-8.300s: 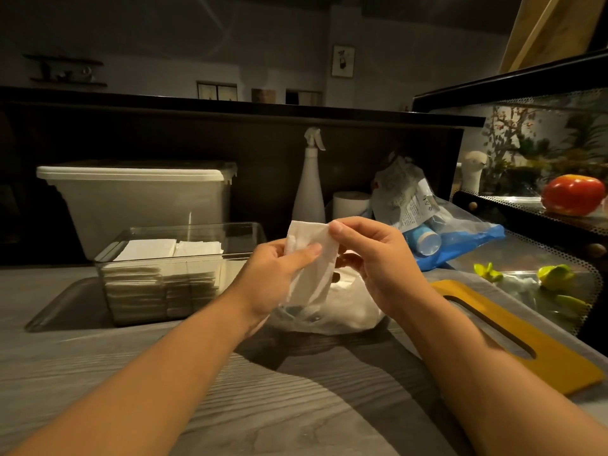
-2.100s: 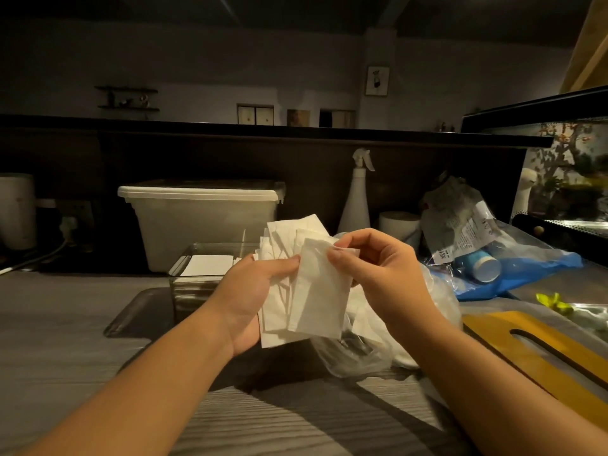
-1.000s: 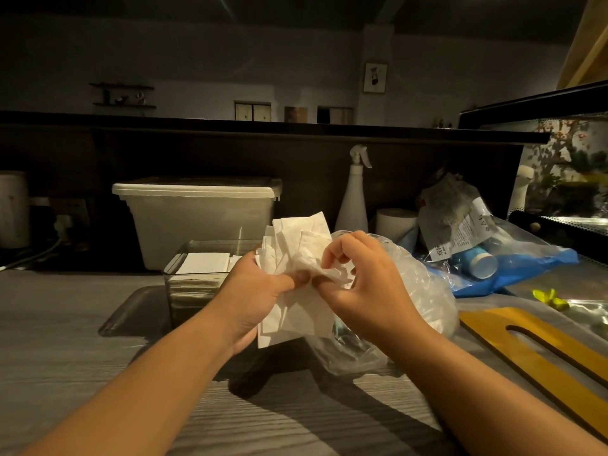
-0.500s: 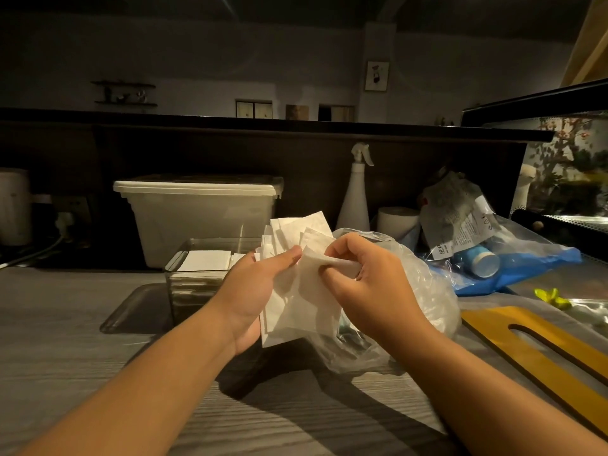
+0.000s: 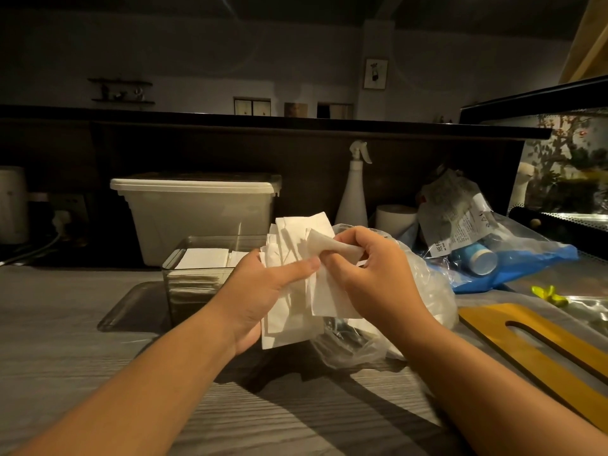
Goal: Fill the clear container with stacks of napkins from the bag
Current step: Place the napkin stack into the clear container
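Grey woodgrain counter (image 5: 65,324), dim wall (image 5: 197,54) behind; left hand (image 5: 263,287) grips napkins (image 5: 289,327), right hand (image 5: 375,278) pinches one.

Counter (image 5: 65,340) with container (image 5: 197,278), bag (image 5: 431,291), board (image 5: 526,353)

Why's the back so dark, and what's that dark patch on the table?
Head view: dim light reaches the left hand, right hand and napkins, but the far wall is murky; head view, the dark patch on the table is the arms' shadow.
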{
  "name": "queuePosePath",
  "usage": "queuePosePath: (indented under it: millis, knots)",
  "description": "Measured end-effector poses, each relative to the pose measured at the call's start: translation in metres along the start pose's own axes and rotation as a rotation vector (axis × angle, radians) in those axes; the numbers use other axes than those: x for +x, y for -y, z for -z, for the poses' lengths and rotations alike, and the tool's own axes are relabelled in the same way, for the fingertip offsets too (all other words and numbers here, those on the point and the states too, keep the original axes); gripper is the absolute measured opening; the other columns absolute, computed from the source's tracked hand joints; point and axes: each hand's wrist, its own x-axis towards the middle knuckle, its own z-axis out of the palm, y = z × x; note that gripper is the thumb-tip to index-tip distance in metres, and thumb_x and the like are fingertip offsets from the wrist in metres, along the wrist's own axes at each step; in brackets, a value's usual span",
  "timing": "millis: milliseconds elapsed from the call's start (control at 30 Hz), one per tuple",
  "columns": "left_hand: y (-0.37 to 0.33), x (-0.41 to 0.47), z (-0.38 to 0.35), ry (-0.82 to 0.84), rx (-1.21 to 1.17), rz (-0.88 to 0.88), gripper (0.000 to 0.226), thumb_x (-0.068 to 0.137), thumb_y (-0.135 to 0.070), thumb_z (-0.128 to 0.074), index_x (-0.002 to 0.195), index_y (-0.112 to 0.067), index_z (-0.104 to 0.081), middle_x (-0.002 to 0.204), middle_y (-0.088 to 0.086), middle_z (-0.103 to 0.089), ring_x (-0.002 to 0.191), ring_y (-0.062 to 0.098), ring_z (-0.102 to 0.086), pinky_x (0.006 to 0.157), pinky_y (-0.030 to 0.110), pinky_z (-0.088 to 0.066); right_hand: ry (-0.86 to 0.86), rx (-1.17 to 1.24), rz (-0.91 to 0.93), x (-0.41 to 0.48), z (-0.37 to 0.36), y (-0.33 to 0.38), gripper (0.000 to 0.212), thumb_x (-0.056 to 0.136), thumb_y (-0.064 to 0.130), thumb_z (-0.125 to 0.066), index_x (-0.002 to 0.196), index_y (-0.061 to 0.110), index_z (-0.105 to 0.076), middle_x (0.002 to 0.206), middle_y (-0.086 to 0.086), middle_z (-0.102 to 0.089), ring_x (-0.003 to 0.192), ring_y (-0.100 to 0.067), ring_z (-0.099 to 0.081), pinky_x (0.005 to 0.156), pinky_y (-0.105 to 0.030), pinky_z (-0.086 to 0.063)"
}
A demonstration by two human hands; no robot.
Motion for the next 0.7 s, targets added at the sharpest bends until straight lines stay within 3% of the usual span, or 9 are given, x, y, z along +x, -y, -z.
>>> queuePosePath:
  millis: [267,400,500,600,700]
  knots:
    - [0.0047,0.0053,0.0051,-0.076,0.132,-0.018,0.031,0.084,-0.008,-0.074,0.111,-0.02,-0.064,0.088,-0.001,-0.076,0.079,0.011,-0.074,0.058,0.022,-0.057,0.048,-0.217,0.122,0.0008,0.001,0.0026,0.035,0.087,0.034,-0.074,0.113,0.038,-0.052,0.12,0.013,-0.051,0.11,-0.011,-0.05,0.087,-0.028,-0.055]
    - [0.0052,0.0062,0.0072,-0.089,0.136,-0.01,0.03,0.084,-0.005,-0.073,0.109,-0.021,-0.064,0.082,-0.003,-0.075,0.074,0.008,-0.073,0.055,0.019,-0.056,0.07,-0.229,0.14,0.0004,0.001,0.0007,0.028,0.084,0.027,-0.077,0.1,0.033,-0.055,0.106,0.013,-0.054,0.102,-0.011,-0.049,0.077,-0.016,-0.044]
    - [0.0023,0.0052,0.0063,-0.066,0.072,0.022,0.023,0.089,-0.011,-0.068,0.111,-0.018,-0.066,0.085,0.0,-0.077,0.076,0.013,-0.074,0.056,0.024,-0.058,0.06,-0.204,0.123,0.0011,0.0022,0.0028,0.026,0.084,0.028,-0.077,0.083,0.036,-0.052,0.095,0.017,-0.051,0.094,-0.007,-0.048,0.07,-0.013,-0.039]
    - [-0.0002,0.0045,0.0045,-0.082,0.005,0.054,0.015,0.094,-0.025,-0.062,0.108,-0.019,-0.066,0.081,0.0,-0.077,0.072,0.016,-0.074,0.058,0.031,-0.058,0.053,-0.16,0.095,0.0,0.0021,0.0043,0.018,0.086,0.029,-0.076,0.084,0.031,-0.058,0.093,0.016,-0.057,0.09,-0.006,-0.054,0.067,-0.014,-0.043]
    - [-0.0009,0.0045,0.0065,-0.133,0.012,0.05,0.011,0.096,-0.028,-0.061,0.103,-0.02,-0.063,0.069,-0.006,-0.074,0.059,0.011,-0.071,0.048,0.026,-0.054,0.049,-0.052,0.039,0.0019,0.0027,0.003,0.013,0.087,0.021,-0.074,0.083,0.024,-0.062,0.089,0.01,-0.063,0.087,-0.008,-0.06,0.066,-0.018,-0.05]
